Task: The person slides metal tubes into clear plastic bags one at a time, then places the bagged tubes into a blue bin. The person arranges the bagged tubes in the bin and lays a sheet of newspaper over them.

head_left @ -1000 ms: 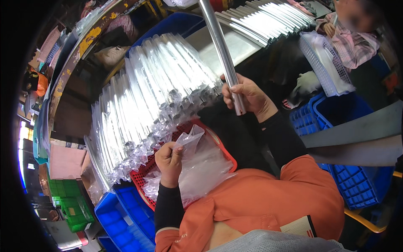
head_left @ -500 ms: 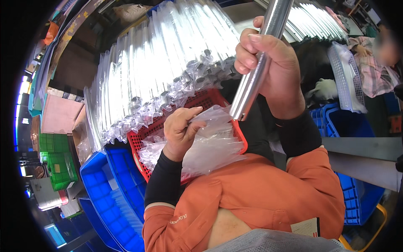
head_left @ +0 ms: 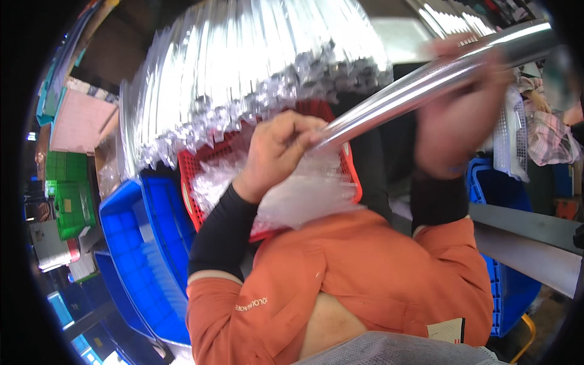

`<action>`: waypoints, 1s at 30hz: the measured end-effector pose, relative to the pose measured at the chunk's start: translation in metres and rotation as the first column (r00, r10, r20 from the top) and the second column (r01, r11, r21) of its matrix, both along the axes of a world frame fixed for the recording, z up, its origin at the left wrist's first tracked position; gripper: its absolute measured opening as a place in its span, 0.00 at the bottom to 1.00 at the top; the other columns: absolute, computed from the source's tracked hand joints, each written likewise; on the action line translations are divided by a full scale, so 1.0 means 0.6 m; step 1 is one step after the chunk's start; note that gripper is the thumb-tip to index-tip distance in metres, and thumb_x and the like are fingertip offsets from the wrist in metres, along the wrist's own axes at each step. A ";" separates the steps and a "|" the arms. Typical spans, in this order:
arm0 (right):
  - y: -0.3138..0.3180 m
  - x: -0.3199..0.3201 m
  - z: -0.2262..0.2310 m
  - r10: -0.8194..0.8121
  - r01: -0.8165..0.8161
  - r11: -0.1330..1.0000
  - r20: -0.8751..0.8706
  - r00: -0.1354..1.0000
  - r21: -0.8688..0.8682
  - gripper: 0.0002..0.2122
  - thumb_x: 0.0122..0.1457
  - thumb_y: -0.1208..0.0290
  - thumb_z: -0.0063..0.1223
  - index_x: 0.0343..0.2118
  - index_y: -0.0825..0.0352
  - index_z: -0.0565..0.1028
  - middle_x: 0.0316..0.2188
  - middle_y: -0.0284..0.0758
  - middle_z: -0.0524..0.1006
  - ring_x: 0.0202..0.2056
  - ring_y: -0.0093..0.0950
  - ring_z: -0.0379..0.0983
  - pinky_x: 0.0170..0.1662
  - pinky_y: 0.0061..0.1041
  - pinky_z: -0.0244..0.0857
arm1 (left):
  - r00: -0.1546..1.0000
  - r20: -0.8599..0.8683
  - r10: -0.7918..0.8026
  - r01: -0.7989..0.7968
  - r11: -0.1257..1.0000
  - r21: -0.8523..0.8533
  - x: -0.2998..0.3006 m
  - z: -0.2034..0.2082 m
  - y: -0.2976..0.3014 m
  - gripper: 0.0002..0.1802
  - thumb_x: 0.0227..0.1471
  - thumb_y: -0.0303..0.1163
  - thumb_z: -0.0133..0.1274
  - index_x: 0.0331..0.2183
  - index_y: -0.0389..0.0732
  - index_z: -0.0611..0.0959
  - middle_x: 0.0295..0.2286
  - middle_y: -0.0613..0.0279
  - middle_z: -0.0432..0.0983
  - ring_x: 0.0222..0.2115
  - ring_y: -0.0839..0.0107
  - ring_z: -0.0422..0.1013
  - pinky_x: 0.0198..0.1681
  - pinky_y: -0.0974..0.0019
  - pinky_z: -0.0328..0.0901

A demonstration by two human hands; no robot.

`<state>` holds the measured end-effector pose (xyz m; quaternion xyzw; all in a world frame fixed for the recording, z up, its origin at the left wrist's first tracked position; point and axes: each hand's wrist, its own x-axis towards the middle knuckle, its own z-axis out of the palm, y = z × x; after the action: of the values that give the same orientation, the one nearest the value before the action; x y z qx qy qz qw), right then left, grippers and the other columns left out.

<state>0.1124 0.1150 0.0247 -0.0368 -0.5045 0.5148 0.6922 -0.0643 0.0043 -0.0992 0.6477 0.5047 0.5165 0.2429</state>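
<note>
A long shiny metal tube (head_left: 395, 103) slants up to the right in front of me. My left hand (head_left: 277, 152) is closed, its thumb and fingers pinching at the tube's lower end. Whether a plastic sleeve is caught in that pinch or covers the tube, I cannot tell. Farther up, my right hand (head_left: 459, 115) is wrapped around the tube, smeared by motion. Beneath my left hand, clear plastic sleeves (head_left: 304, 191) lie piled in a red basket (head_left: 356, 176) at my lap.
A large stack of metal tubes in clear plastic (head_left: 213, 67) lies ahead. Blue bins (head_left: 131, 243) stand at the left and another blue bin (head_left: 499, 188) at the right. Green crates (head_left: 70, 207) are at the far left. Someone in a plaid sleeve (head_left: 550, 137) is at the far right.
The tube has swung from steep to a flatter slant, its upper end going right. My right hand moved right and slightly down. My left hand went from holding a plastic sleeve to the tube's end.
</note>
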 end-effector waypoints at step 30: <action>0.222 -0.169 -0.057 -0.145 -0.040 0.987 0.977 0.159 0.153 0.28 0.47 0.64 0.54 0.49 0.78 0.65 0.51 0.57 0.66 0.50 0.48 0.68 0.55 0.39 0.59 | 0.946 -0.315 0.081 -0.190 0.923 -0.336 -0.017 0.012 -0.085 0.12 0.48 0.30 0.56 0.35 0.36 0.81 0.42 0.50 0.76 0.42 0.54 0.72 0.48 0.56 0.63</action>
<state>0.0111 0.2483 -0.0096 -0.3293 -0.8660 0.3065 0.2184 -0.0746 -0.0466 -0.0920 0.6248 0.6656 0.3279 0.2430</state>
